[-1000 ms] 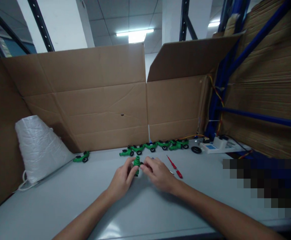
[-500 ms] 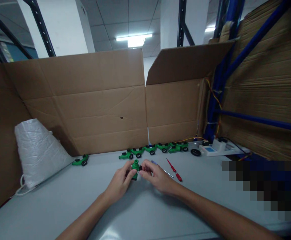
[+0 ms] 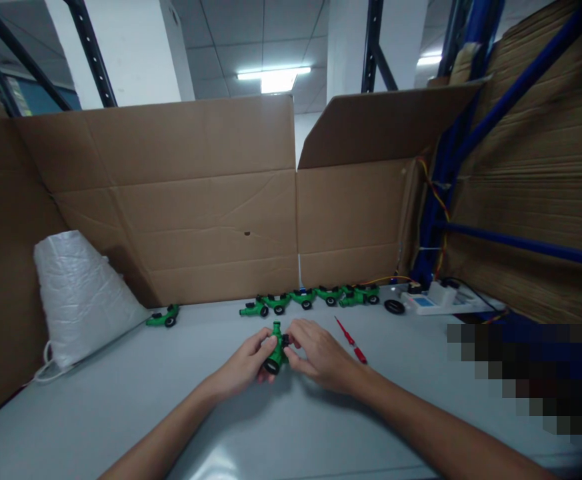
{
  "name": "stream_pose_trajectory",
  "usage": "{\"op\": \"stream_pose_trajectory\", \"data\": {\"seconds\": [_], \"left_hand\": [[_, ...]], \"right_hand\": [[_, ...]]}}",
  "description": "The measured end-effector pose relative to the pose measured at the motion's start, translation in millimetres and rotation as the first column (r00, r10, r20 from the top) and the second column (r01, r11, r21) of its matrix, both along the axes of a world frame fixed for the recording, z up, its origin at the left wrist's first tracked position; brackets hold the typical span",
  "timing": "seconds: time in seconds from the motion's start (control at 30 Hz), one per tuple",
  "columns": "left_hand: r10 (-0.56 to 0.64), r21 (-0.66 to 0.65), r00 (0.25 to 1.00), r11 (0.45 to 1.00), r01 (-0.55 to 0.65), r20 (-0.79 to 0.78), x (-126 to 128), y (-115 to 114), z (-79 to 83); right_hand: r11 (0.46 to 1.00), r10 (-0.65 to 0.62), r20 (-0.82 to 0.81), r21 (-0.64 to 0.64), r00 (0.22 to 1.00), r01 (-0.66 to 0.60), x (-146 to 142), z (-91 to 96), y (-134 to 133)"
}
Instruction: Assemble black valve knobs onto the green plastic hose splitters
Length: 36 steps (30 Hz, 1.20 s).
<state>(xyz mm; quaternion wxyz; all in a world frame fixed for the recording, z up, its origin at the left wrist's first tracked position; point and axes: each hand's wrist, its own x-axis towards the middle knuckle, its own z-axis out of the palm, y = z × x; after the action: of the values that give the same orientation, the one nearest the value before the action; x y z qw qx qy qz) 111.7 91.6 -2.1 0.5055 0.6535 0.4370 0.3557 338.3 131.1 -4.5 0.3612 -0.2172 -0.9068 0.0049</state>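
Above the near middle of the table, my left hand [image 3: 248,360] is closed around a green plastic fitting [image 3: 276,348]. It looks like a small valve, with a narrow neck pointing away from me and a dark round open end towards me. From the other side, the bent fingers of my right hand [image 3: 318,353] pinch the black knob [image 3: 285,340] on the fitting's flank. A red screwdriver [image 3: 351,341] lies just right of that hand.
Several similar green fittings [image 3: 305,299] line the cardboard wall [image 3: 211,220], and another single fitting [image 3: 163,317] lies by a white bag [image 3: 83,300] at left. A black ring [image 3: 394,307] and a white power strip [image 3: 431,303] sit at the back right, near a blue rack post [image 3: 433,207].
The fitting has tilted, so its dark round end now faces me. My right hand has shifted slightly and now covers the blue-handled tool seen lying behind it before. The view has moved a little.
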Motion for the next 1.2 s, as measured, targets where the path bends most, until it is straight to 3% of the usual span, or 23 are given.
{"op": "stream_pose_trajectory", "data": {"seconds": [0.13,0.27,0.43,0.7,0.8,0.87,0.97,1.0,1.07,1.2], "left_hand": [[0.023,-0.068,0.998,0.997,-0.019,0.057,-1,0,-0.9],[-0.017,-0.13,0.989,0.991,0.036,0.148,-1,0,-2.5],[-0.027,-0.162,0.986,0.985,0.054,0.165,6,-1,-6.5],[0.098,0.031,0.994,0.995,-0.096,-0.042,7,-3,-16.2],[0.16,0.168,0.977,0.976,-0.136,-0.141,6,-6,-9.7],[0.206,0.301,0.95,0.944,-0.131,-0.233,5,-9,-2.3],[0.287,0.431,0.899,0.893,-0.126,-0.331,4,-13,7.1],[0.302,0.454,0.886,0.883,-0.121,-0.352,3,-14,8.8],[0.3,0.466,0.882,0.878,-0.107,-0.363,2,-14,9.9],[0.196,0.343,0.945,0.934,-0.099,-0.262,3,-11,5.5]], "right_hand": [[0.979,-0.088,0.077,0.191,0.993,0.072,-2,-0.1,1],[0.911,-0.168,0.155,0.401,0.974,0.093,-1,4.7,3],[0.881,-0.146,0.145,0.469,0.979,0.062,1,8.9,3],[0.973,-0.162,0.048,0.176,0.986,0.151,-8,-7.4,0],[0.987,-0.151,0.01,-0.046,0.988,0.151,-10,-7.3,-1],[0.942,-0.117,-0.086,-0.324,0.989,0.083,-12,-6.2,-1],[0.764,-0.062,-0.238,-0.636,0.969,-0.107,-16,-7.1,1],[0.722,-0.043,-0.269,-0.674,0.962,-0.156,-17,-8.1,1],[0.699,-0.007,-0.302,-0.683,0.953,-0.211,-17,-9.9,2],[0.746,0.031,-0.293,-0.63,0.956,-0.217,-12,-8.9,1]]}}
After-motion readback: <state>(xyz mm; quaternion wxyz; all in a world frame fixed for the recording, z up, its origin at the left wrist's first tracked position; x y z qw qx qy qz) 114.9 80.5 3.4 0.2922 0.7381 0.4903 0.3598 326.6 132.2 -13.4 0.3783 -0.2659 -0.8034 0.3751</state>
